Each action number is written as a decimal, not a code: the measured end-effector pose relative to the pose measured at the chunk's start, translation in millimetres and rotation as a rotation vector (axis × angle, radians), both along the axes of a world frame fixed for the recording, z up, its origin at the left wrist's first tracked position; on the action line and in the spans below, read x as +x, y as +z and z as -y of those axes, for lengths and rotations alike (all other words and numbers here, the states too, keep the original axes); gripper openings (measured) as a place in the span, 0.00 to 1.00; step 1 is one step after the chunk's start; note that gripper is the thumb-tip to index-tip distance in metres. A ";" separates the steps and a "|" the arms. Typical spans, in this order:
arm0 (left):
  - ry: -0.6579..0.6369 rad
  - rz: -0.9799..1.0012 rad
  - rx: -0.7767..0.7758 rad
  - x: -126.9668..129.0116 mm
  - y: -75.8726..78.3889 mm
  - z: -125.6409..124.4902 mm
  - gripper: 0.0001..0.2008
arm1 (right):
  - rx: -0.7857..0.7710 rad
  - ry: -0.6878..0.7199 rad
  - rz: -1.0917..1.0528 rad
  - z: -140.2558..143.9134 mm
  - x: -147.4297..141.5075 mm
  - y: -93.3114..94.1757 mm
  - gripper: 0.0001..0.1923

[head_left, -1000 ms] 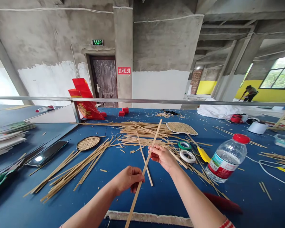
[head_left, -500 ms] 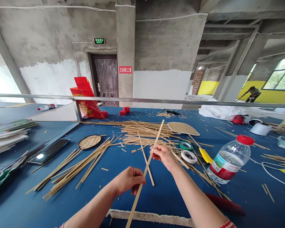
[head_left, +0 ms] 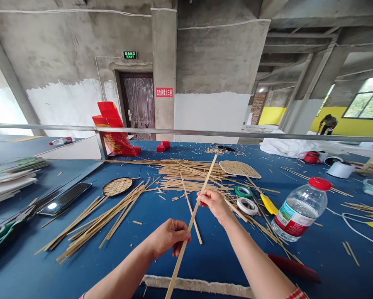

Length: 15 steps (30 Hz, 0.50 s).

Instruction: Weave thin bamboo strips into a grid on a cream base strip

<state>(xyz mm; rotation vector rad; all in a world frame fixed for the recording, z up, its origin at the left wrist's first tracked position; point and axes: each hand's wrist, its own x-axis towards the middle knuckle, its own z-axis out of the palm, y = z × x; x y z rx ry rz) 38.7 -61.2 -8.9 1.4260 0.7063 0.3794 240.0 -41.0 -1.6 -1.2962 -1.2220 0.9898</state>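
Observation:
Both hands hold one long bamboo strip point(head_left: 205, 182) slanted above the blue table point(head_left: 217, 253). My left hand point(head_left: 170, 236) pinches its lower part near the table's front edge. My right hand point(head_left: 214, 204) grips it higher up, fingers closed around it. The strip's top end points toward a heap of bamboo strips point(head_left: 186, 172) in the middle of the table. A shorter loose strip point(head_left: 191, 211) lies flat beneath the hands.
A bundle of strips point(head_left: 96, 222) and a round woven piece point(head_left: 118, 186) lie left, beside a phone point(head_left: 64, 198). Right are two tape rolls point(head_left: 245, 199), a yellow-handled tool point(head_left: 267, 202), a water bottle point(head_left: 300, 214) and a woven fan point(head_left: 239, 168). A metal rail point(head_left: 186, 132) crosses behind. A person point(head_left: 327, 123) bends far right.
The hands and the strip have barely moved; the view shifted very slightly. The distant person has shifted position.

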 end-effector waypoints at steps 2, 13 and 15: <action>0.004 0.000 0.003 0.0 1.4 0.1 0.13 | -0.004 0.012 -0.024 0.9 -0.3 0.9 0.16; -0.018 -0.007 0.029 -2.9 6.1 0.7 0.13 | 0.021 0.056 -0.062 6.7 -2.8 9.9 0.17; -0.014 0.012 0.024 -2.6 5.1 0.6 0.12 | 0.056 0.046 -0.015 5.9 -3.6 9.8 0.16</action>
